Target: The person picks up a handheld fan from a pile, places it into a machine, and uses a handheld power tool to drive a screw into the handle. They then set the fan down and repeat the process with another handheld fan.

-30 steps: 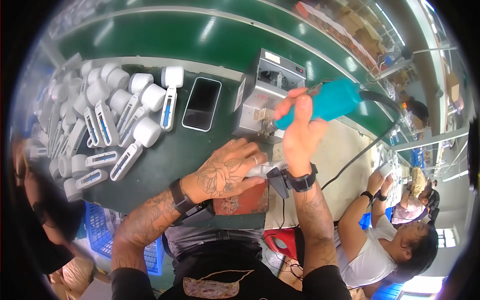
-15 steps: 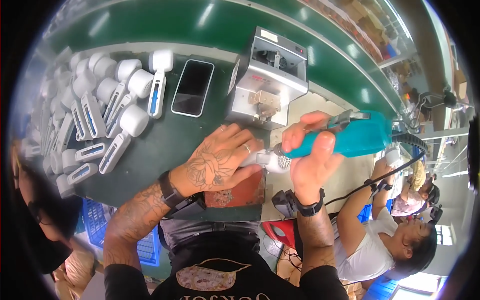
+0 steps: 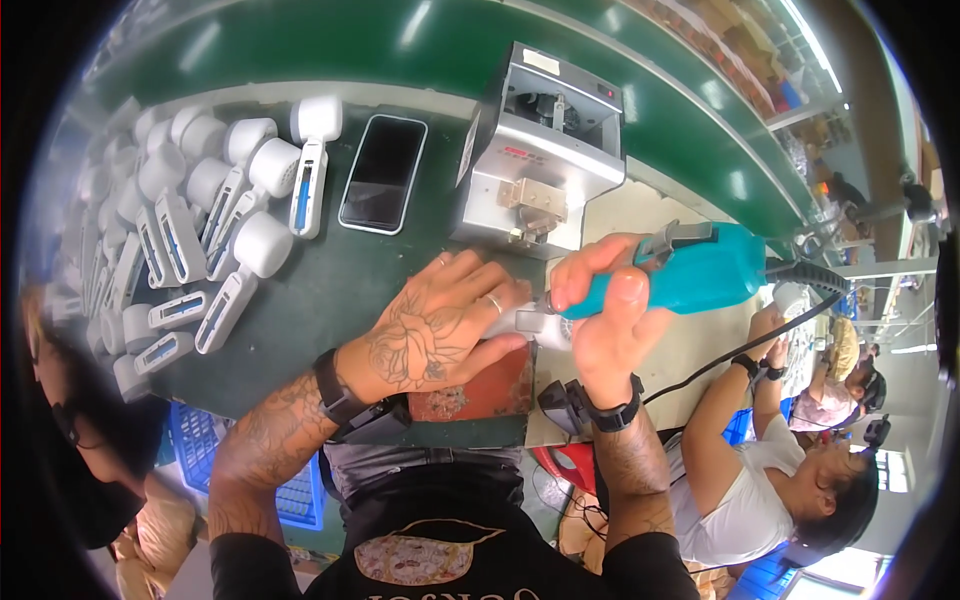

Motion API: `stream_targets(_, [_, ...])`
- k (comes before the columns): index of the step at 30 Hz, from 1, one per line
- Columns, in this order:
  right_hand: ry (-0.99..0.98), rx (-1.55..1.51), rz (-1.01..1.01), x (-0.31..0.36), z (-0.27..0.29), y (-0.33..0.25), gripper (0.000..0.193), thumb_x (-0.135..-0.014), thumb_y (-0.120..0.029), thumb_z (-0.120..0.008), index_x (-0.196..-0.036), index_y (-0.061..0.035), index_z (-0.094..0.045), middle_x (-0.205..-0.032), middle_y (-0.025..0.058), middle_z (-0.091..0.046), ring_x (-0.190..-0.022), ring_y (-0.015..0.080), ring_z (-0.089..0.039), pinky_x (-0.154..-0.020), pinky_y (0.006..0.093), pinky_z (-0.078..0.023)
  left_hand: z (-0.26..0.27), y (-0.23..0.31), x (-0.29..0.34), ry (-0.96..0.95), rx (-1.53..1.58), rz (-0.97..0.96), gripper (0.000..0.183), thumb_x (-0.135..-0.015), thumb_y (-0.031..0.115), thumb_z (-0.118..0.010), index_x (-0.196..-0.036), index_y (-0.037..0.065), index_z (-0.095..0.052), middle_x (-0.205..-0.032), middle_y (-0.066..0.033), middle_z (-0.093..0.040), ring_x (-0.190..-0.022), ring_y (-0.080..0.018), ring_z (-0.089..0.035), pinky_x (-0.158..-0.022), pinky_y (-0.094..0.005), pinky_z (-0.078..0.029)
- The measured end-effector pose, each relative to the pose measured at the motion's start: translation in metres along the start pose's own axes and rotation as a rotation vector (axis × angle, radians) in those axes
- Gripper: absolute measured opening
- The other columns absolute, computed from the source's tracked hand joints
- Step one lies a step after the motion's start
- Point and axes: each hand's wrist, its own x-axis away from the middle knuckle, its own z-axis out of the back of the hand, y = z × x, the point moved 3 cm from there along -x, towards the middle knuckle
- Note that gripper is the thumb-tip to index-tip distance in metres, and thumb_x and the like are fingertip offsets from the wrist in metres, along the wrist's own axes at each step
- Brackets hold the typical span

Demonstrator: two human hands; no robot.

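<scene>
In the middle of the bench my left hand (image 3: pixel 430 325) is closed round a white round-headed handheld device (image 3: pixel 552 329), pressing it down beside a worn red pad. Its handle is mostly hidden under my fingers. My right hand (image 3: pixel 618 325) grips a teal electric screwdriver (image 3: pixel 708 270), held nearly level with its tip pointing left at the device. Whether the tip touches a screw, I cannot make out. Many similar white devices (image 3: pixel 262 245) with a blue strip in the handle lie piled on the left.
Behind my hands stands a grey metal machine (image 3: pixel 530 165). A black-screened phone (image 3: pixel 384 172) lies between it and the pile. The red pad (image 3: pixel 478 388) is at the near edge. The screwdriver's black cable (image 3: pixel 735 350) trails right, near a co-worker (image 3: pixel 745 490). A blue basket (image 3: pixel 200 445) sits below left.
The electric screwdriver and my right hand have shifted slightly left. Less of the device's perforated round face shows now. My left hand stays closed on the device.
</scene>
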Motion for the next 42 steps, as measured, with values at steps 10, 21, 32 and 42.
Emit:
stream_targets(10, [-0.036, 0.043, -0.029, -0.002, -0.003, 0.006, 0.042, -0.098, -0.04, -0.058, -0.094, 0.0002, -0.049, -0.069, 0.0098, -0.054, -0.06, 0.0192, -0.053, -0.056, 0.0331, -0.045, -0.002, -0.001, 0.0, -0.008, -0.009, 0.064, 0.041, -0.084, 0.03, -0.072, -0.116, 0.008, -0.061, -0.107, -0.0078, -0.059, -0.096, -0.0302, -0.055, -0.087, -0.0459, -0.045])
stream_targets(21, [0.082, 0.2, 0.143, -0.056, -0.027, -0.001, 0.032, -0.104, -0.032, -0.051, -0.102, 0.0006, -0.054, -0.072, 0.0059, -0.057, -0.064, 0.0159, -0.058, -0.058, 0.029, -0.045, 0.0, 0.001, 0.006, 0.052, 0.028, 0.0, 0.04, -0.084, 0.022, -0.065, -0.121, 0.008, -0.061, -0.103, -0.0085, -0.059, -0.092, -0.0286, -0.055, -0.083, -0.0418, -0.045])
stream_targets(32, [0.117, 0.04, 0.064, -0.007, -0.008, -0.027, 0.049, -0.097, -0.049, -0.057, -0.102, 0.0001, -0.052, -0.065, 0.0064, -0.051, -0.056, 0.0173, -0.051, -0.053, 0.0308, -0.043, 0.001, -0.001, 0.003, 0.034, 0.006, 0.016, 0.037, -0.087, 0.021, -0.065, -0.122, 0.008, -0.061, -0.104, -0.0082, -0.059, -0.095, -0.0297, -0.054, -0.084, -0.043, -0.044])
stream_targets(42, [0.076, 0.112, 0.01, 0.023, -0.005, -0.024, 0.063, -0.093, -0.057, -0.059, -0.106, 0.004, -0.048, -0.064, 0.0084, -0.051, -0.055, 0.0195, -0.052, -0.053, 0.033, -0.044, 0.001, -0.002, 0.005, -0.024, 0.039, 0.055, 0.043, -0.088, 0.023, -0.067, -0.127, 0.008, -0.059, -0.108, -0.0085, -0.058, -0.096, -0.0304, -0.054, -0.085, -0.0439, -0.044])
